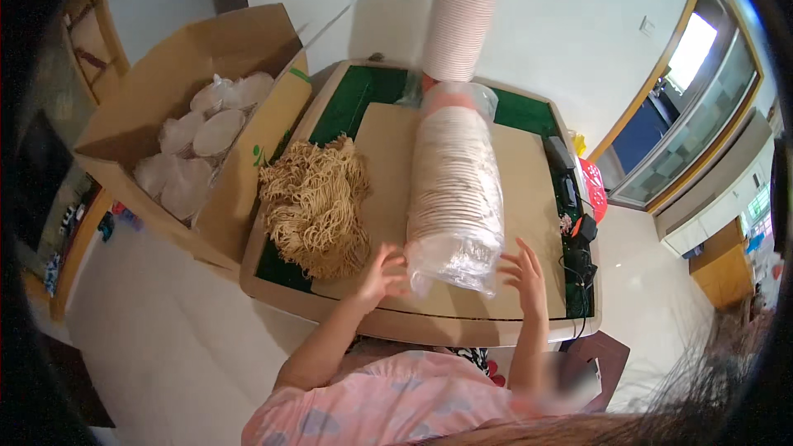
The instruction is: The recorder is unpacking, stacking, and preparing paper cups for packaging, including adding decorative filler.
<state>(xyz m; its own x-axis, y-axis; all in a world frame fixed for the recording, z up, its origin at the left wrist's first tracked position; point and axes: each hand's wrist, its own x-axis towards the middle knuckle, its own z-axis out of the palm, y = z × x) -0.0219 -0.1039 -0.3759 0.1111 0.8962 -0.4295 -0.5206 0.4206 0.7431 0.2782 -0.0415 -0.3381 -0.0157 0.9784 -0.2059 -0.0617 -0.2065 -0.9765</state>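
A long stack of round white disposable bowls or lids lies in a clear plastic bag across the middle of the table, its near end wrapped in crinkled film. My left hand is beside the near left corner of this bag, fingers spread. On the opposite side, my right hand is raised close to the bag's edge, also with fingers apart. Neither hand holds anything; whether the fingertips touch the film I cannot tell. Behind it, a second stack of ribbed, pinkish-white bowls or cups stands upright near the wall.
Left of the bagged stack lies a heap of tan cords. A large open cardboard box beside the table holds several pale wrapped bundles. Black devices and cables line the table's right edge. A cardboard sheet covers the green tabletop.
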